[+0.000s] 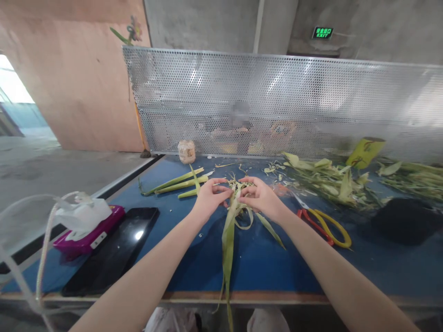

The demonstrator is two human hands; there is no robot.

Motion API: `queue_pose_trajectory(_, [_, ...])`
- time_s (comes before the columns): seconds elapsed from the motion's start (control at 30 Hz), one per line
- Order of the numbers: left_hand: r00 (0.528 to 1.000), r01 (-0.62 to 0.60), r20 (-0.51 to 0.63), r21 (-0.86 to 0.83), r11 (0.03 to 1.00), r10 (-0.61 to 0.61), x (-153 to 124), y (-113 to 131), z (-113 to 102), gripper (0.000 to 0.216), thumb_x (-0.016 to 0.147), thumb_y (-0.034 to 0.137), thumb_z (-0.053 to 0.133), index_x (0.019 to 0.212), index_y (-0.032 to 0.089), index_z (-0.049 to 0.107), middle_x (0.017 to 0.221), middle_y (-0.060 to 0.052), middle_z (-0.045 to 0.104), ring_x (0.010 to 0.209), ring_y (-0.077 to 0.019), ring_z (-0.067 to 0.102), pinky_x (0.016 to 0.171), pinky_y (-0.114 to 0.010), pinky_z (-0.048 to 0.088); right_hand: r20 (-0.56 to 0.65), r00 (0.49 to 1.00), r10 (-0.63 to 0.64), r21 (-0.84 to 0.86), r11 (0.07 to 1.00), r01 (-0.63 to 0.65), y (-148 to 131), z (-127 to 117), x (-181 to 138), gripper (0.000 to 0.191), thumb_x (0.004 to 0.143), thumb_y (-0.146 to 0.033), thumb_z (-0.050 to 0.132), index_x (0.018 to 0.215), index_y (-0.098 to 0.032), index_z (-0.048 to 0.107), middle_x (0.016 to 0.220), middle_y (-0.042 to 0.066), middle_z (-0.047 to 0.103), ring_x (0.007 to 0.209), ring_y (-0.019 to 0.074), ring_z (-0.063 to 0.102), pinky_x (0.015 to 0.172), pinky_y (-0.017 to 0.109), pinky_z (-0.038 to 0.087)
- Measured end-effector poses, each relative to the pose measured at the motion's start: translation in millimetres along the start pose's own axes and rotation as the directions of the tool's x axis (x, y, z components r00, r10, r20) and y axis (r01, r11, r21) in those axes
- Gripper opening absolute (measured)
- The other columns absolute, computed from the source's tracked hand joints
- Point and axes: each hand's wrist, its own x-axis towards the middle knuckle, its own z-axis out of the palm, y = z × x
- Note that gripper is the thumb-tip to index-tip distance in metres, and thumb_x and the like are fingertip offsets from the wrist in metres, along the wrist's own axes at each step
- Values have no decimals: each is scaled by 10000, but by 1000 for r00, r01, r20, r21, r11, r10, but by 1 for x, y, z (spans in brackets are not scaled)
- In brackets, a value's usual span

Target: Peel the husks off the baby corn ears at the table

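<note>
Above the middle of the blue tabletop, a bundle of pale green corn husk strips hangs from between my hands, its long ends drooping over the table's front edge. My left hand pinches the top of the bundle from the left, thumb and fingers curled in. From the right, my right hand closes on the same knotted top with bent fingers. Exactly how the strips are tied or folded there is hidden by the fingertips. Just left of my left hand lie several cut green stalks. Scissors with red and yellow handles rest right of my right forearm.
A husk pile and a yellow-green can stand at right, near a dark object. At left are a black tablet and a magenta box. A whitish jar stands before the perforated metal screen.
</note>
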Motion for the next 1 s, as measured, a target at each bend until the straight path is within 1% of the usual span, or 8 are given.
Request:
queue_pose_trajectory(0.1, [997, -16, 77, 65, 998, 11, -3, 3, 3, 366, 618, 160, 647, 948, 132, 491, 620, 19, 585, 449, -69, 506, 445, -210, 426, -6, 999, -35, -49, 998, 35, 4, -1, 1, 531, 622, -259, 657, 1049, -202, 347, 683, -37, 566, 529, 91, 525, 494, 229, 429])
queue_pose_trajectory(0.2, [996, -44, 85, 120, 992, 34, -4, 3, 3, 349, 631, 164, 635, 951, 128, 499, 623, 18, 584, 413, -58, 478, 421, -204, 406, 7, 997, -79, -140, 987, 79, 4, -2, 0, 497, 669, -236, 607, 1079, -203, 329, 722, -29, 567, 589, 106, 550, 595, 272, 451])
queue_pose_trajectory(0.47, [990, -98, 126, 240, 966, 69, -4, -1, 0, 342, 670, 208, 612, 985, 133, 500, 668, -1, 596, 386, -51, 467, 409, -204, 389, 76, 989, -125, -377, 915, 145, 0, -3, -6, 439, 726, -178, 513, 1119, -218, 321, 770, -23, 572, 516, 82, 448, 541, 243, 386])
queue_pose_trajectory(0.57, [988, -105, 139, 238, 965, 74, -4, -3, 0, 385, 663, 267, 632, 997, 139, 488, 683, -16, 609, 419, -63, 483, 418, -206, 397, 72, 983, -171, -502, 845, 184, 2, -4, -7, 425, 744, -192, 497, 1129, -245, 326, 805, -21, 596, 501, 84, 414, 541, 246, 367])
queue_pose_trajectory(0.7, [982, -125, 168, 240, 963, 86, -5, -2, 1, 393, 642, 275, 650, 976, 137, 496, 675, -30, 630, 430, -70, 479, 414, -204, 395, 48, 976, -213, -666, 722, 191, 0, -4, -8, 463, 744, -227, 515, 1162, -262, 321, 801, -19, 614, 550, 110, 468, 544, 247, 347])
queue_pose_trajectory(0.87, [988, -152, 61, 244, 958, 141, -3, 3, -1, 359, 625, 260, 654, 940, 134, 535, 624, -9, 628, 426, -73, 481, 410, -197, 398, -11, 972, -236, -758, 636, 145, -1, -6, -8, 395, 771, -364, 499, 1131, -246, 385, 790, -8, 606, 570, 127, 513, 547, 255, 363])
queue_pose_trajectory(0.93, [987, -149, -20, 216, 965, 157, -1, 4, -4, 355, 616, 254, 655, 928, 133, 534, 625, -5, 624, 449, -82, 501, 420, -201, 413, 51, 965, -255, -769, 607, 201, 0, -8, -7, 301, 792, -366, 473, 1062, -235, 467, 855, 17, 604, 658, 142, 540, 591, 267, 391])
queue_pose_trajectory(1.0, [985, -121, -93, 203, 972, 142, 1, 4, -8, 342, 608, 229, 652, 912, 128, 532, 622, -5, 619, 477, -91, 521, 432, -203, 425, 170, 947, -273, -763, 571, 302, 3, -8, -6, 252, 786, -343, 494, 999, -213, 532, 935, 47, 597, 820, 168, 541, 694, 289, 409])
